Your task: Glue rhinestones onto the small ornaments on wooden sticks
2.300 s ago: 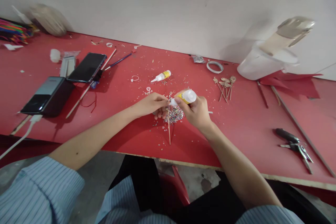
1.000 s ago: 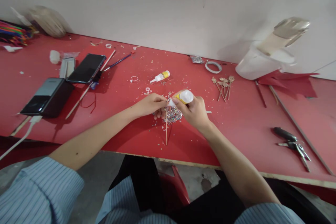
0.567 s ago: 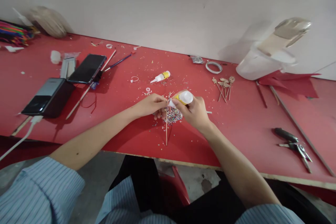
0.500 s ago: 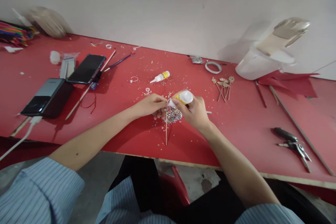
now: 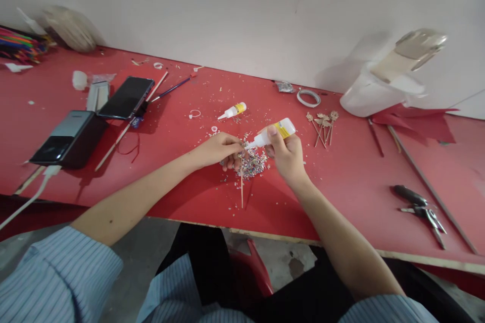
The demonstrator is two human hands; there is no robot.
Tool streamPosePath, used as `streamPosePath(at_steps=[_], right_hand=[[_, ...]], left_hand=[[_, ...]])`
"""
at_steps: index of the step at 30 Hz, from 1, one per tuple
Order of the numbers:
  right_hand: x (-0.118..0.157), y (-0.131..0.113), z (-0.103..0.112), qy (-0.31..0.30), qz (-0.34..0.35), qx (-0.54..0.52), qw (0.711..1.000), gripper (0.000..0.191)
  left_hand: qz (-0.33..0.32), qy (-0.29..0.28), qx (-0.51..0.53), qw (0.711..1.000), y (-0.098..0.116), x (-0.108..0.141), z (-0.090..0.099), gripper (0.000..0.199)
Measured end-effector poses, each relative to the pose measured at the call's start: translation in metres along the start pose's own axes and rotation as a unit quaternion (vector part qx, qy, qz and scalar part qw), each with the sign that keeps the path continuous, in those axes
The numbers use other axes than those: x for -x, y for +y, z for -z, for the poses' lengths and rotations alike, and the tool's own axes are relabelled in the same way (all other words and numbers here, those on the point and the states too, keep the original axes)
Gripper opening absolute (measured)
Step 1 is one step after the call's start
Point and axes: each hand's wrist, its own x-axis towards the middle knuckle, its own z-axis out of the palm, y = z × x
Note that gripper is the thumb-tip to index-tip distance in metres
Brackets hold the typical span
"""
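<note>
My right hand (image 5: 287, 154) is closed around a white glue bottle (image 5: 270, 135) with a yellow label, its nozzle pointing left and down toward my left fingertips. My left hand (image 5: 224, 150) pinches the upper end of a thin wooden stick (image 5: 242, 189), whose lower part hangs toward the table's front edge. What sits at the stick's top is mostly hidden by my fingers. Beneath both hands lies a pile of small shiny multicoloured gems (image 5: 253, 164), some scattered around. A second glue bottle (image 5: 232, 110) lies on its side just beyond.
Several sticks with flower-shaped tops (image 5: 322, 122) lie to the right, near a tape roll (image 5: 308, 98) and a white bucket (image 5: 364, 93). Pliers (image 5: 420, 207) rest far right. On the left are a phone (image 5: 127, 97), a power bank (image 5: 68, 139) with its cable, and a paintbrush (image 5: 170, 90).
My right hand has tilted the glue bottle from facing upright toward me to lying slantwise, its base swung right. The nozzle now shows clearly. My left hand has barely moved.
</note>
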Motion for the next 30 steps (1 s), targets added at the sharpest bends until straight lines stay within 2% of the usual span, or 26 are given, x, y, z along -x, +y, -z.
streamPosePath(at_steps=[3,12,18,25,30], right_hand=[[0.0,0.002,0.001,0.002,0.003,0.014,1.0,0.049],[0.004,-0.004,0.002,-0.019,0.092,0.194,0.976,0.044],[0.004,-0.006,0.001,-0.021,0.119,0.227,0.966,0.041],[0.007,-0.007,0.001,-0.054,0.171,0.307,0.935,0.036],[0.008,-0.009,0.002,-0.06,0.17,0.306,0.935,0.033]], left_hand=[[-0.001,0.0,-0.006,1.0,0.0,0.0,0.0,0.02],[0.009,0.0,-0.011,1.0,0.001,0.0,-0.002,0.023],[0.005,-0.006,-0.021,1.0,-0.003,-0.002,-0.002,0.022],[0.002,-0.004,-0.009,1.0,-0.011,-0.005,0.0,0.021],[0.003,0.008,-0.012,1.0,-0.01,-0.004,-0.001,0.022]])
